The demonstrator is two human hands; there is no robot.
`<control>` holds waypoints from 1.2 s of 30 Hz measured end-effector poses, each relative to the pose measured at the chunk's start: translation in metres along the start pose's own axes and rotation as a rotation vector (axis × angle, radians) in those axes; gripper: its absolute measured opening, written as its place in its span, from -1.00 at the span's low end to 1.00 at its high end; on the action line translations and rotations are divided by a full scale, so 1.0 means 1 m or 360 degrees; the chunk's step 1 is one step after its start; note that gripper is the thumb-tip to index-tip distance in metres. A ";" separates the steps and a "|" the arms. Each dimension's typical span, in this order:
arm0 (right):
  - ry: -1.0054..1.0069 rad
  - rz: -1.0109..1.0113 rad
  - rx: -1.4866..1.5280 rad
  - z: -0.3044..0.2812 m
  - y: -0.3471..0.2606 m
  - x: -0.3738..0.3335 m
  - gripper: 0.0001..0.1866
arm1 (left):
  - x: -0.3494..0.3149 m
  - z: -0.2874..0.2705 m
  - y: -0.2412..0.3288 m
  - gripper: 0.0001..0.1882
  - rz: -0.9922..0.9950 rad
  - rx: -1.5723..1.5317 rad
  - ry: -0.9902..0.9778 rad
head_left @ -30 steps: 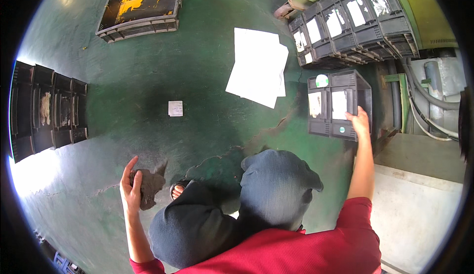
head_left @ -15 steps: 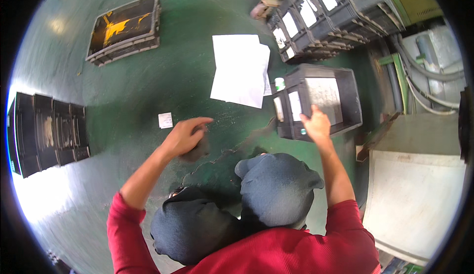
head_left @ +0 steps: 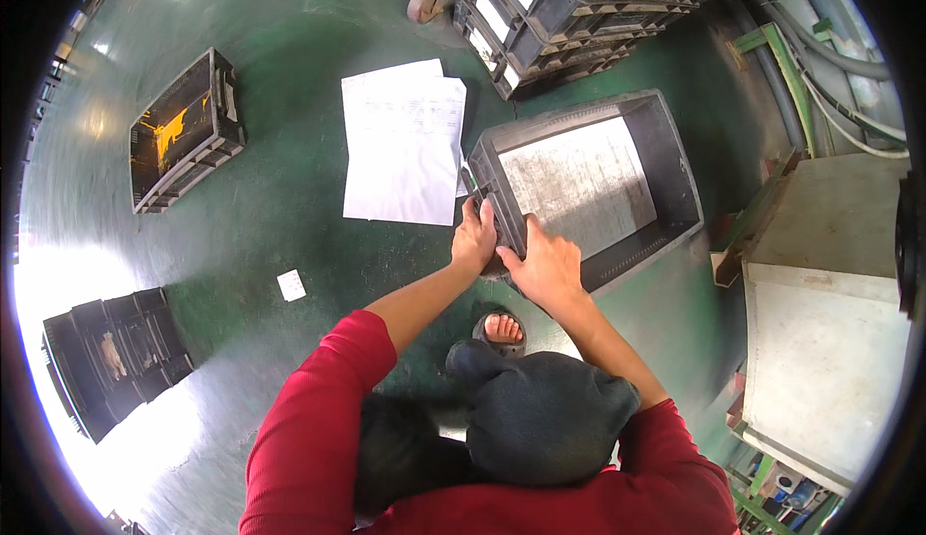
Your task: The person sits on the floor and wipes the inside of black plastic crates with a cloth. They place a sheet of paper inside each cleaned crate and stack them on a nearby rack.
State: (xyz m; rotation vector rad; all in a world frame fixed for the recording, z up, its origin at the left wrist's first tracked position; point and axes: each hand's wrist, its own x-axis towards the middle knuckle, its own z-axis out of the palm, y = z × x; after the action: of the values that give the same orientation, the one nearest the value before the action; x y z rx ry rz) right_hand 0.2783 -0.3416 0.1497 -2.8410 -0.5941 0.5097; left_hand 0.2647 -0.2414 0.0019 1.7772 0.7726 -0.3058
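A dark grey plastic crate point(head_left: 680, 164) rests on the floor to my right, a pale, scuffed panel point(head_left: 584, 188) covering its bottom. At its near left end, my left hand point(head_left: 475, 241) has its fingers bent together against the outer wall; what lies between them is hidden. Close beside it, my right hand point(head_left: 550, 267) grips the crate's near corner, thumb outside and fingers over the rim. Left of the crate, overlapping white paper sheets point(head_left: 400, 154) with faint print lie on the green floor, their right edge close to the crate.
Stacked dark crates point(head_left: 569, 14) with white labels stand beyond. A crate with a yellow patch point(head_left: 183, 139) sits far left, and more black crates point(head_left: 116, 356) nearer. A small white slip point(head_left: 291, 285) lies on the floor. To the right are a pale cabinet point(head_left: 820, 361) and hoses point(head_left: 849, 62).
My left hand has come right from above the floor to the crate's end. My right hand has shifted to the near corner. The view has turned, and the crate now appears tilted.
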 end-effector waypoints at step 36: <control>-0.0887 -0.1329 -0.0237 0.230 -0.381 -0.099 -0.48 | -0.349 -0.318 -0.264 -0.57 -0.0292 -0.0594 0.0249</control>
State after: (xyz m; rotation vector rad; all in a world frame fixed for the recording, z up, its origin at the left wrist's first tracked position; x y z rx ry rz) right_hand -0.0262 -0.0128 0.0636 -2.2150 -1.8393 1.0878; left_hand -0.2193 -0.0256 0.1089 1.3925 1.0355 -0.1325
